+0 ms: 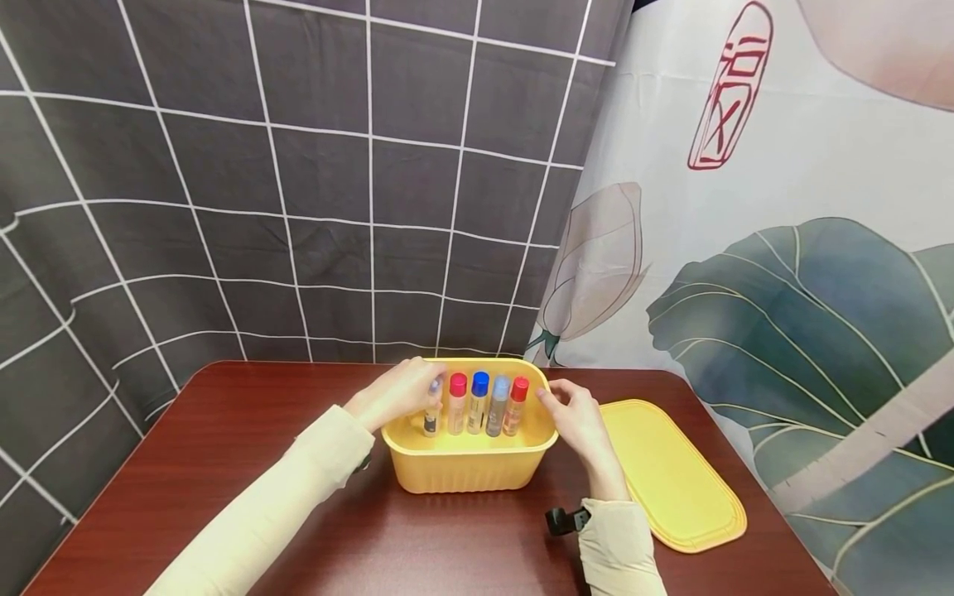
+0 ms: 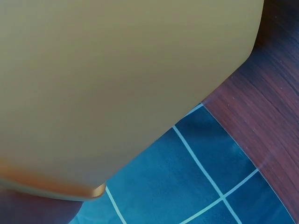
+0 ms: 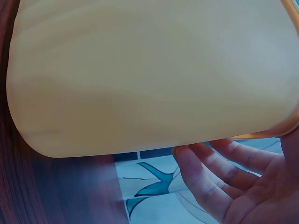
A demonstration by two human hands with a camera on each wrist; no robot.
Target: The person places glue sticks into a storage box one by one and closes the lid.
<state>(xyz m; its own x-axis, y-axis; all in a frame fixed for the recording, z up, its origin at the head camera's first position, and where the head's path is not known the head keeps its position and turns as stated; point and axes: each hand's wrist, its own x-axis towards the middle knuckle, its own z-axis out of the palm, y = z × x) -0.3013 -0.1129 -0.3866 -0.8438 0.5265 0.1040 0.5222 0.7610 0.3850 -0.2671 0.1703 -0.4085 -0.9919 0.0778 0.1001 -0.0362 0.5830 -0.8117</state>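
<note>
A yellow plastic box [image 1: 471,472] stands lidless on the table. Inside it, a row of small bottles stands upright: one with a pink-red cap [image 1: 458,385], one with a blue cap [image 1: 480,383], one with a light blue cap [image 1: 500,387] and one with a red cap [image 1: 519,387]. At the left end of the row, my left hand [image 1: 402,387] reaches over the rim and pinches the top of a small bottle [image 1: 430,425] with a dark label. My right hand [image 1: 579,416] holds the box's right end, thumb at the rim and fingertips against the outer wall.
A flat yellow lid [image 1: 674,476] lies to the right of the box, partly behind my right forearm. The dark red wooden table [image 1: 246,463] ends at a grey checked curtain [image 1: 313,182] behind and a flower-printed cloth [image 1: 745,207] on the right.
</note>
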